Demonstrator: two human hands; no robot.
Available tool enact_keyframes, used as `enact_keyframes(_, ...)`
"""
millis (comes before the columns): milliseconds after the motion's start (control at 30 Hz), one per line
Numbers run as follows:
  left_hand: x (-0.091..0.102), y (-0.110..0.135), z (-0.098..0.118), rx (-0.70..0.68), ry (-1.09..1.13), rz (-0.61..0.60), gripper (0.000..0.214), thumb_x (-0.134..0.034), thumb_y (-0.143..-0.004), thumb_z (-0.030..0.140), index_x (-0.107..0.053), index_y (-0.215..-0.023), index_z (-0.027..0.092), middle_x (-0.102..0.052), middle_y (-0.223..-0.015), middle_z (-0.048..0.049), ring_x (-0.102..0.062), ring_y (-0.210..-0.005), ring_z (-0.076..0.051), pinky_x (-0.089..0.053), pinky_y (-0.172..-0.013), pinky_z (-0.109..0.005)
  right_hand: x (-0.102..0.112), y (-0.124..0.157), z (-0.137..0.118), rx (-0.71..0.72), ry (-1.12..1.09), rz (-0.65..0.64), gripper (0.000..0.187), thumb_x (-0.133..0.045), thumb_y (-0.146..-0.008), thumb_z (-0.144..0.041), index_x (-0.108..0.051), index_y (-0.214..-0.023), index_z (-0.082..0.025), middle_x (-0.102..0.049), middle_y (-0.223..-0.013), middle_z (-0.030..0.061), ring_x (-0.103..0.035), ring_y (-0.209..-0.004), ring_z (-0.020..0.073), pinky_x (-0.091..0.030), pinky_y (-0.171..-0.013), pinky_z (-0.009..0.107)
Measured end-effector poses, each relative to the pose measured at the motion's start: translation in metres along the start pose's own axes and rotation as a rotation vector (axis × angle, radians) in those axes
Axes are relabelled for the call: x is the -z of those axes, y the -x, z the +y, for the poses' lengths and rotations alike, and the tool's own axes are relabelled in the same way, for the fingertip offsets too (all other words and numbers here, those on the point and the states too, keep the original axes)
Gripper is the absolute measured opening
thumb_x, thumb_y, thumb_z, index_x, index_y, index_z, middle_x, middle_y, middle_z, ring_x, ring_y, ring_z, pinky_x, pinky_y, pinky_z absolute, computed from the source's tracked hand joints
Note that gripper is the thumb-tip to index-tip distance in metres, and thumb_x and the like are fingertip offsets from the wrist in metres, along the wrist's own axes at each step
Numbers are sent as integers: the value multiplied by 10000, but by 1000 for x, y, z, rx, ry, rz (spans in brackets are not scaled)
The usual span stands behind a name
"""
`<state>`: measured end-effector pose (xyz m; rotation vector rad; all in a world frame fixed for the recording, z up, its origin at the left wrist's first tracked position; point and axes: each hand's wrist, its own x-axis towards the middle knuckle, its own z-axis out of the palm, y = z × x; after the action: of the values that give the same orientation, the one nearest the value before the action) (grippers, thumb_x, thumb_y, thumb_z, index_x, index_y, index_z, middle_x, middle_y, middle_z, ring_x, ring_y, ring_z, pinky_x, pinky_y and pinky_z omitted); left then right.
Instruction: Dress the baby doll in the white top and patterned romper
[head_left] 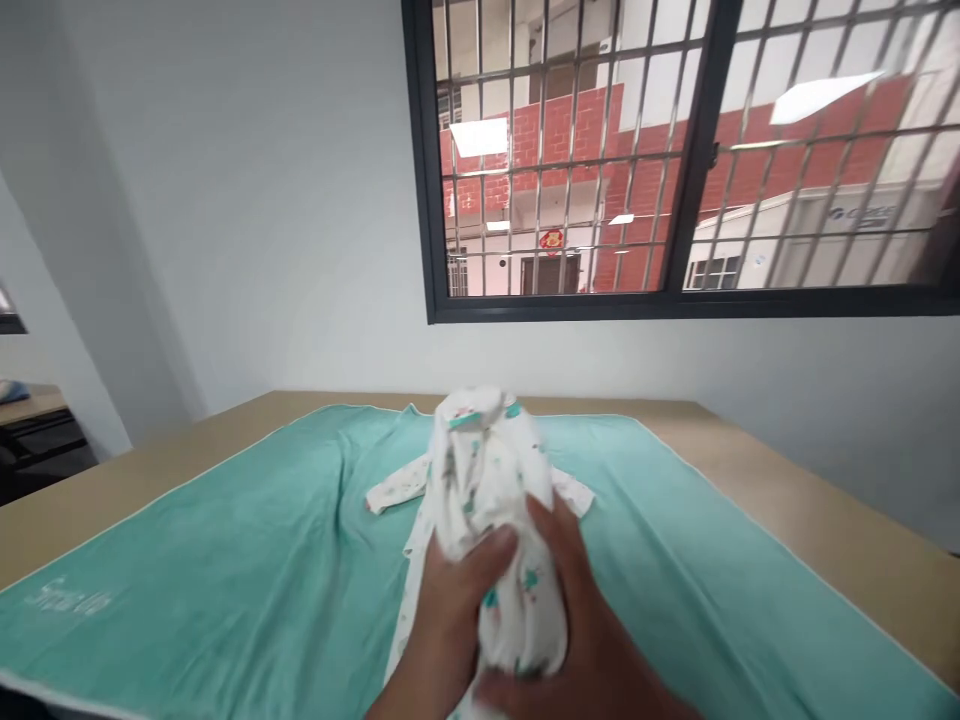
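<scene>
Both my hands grip a bunched white baby garment (pixel 499 470) with a small green and pink print and green trim near its top. My left hand (pixel 457 590) is closed on its left side, the thumb pressed across the front. On the right side, my right hand (pixel 577 610) wraps the cloth, slightly blurred. Behind the bundle, a second white printed baby garment (pixel 397 487) lies spread, its sleeves reaching out to both sides and its middle mostly hidden. A green blanket (pixel 247 550) with pale edging lies beneath it.
The blanket covers much of a light wooden table (pixel 765 450), creased in places. White lettering (pixel 71 598) marks its left corner. A grey-white wall (pixel 300 220) stands behind, with a barred window (pixel 555 180) at upper right. Another table (pixel 34 402) shows at far left.
</scene>
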<state>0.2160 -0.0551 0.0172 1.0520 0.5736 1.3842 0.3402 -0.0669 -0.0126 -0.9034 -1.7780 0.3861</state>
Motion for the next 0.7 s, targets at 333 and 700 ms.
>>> enact_keyframes(333,-9,-47,-31,126,-315,-207,480,-656,-785,349,-540,-1249,307,-560,-1295,-80,-436,-1273,-288,-380,-1014,-436,109,14,69,-266,570,77,580,-536,-738,-220,-447,-1298,-341,-400,-1354,51,-505,-1166,268,-547,-767,342)
enact_keyframes(700,376,-159,19,8,-1413,524,411,-520,-735,549,-638,-1054,319,-614,-1233,-20,-577,-1105,-330,-399,-970,-452,176,2,253,-636,411,-271,528,-355,-848,-612,-452,-1331,-421,-432,-1429,-54,-462,-1265,270,-468,-975,352)
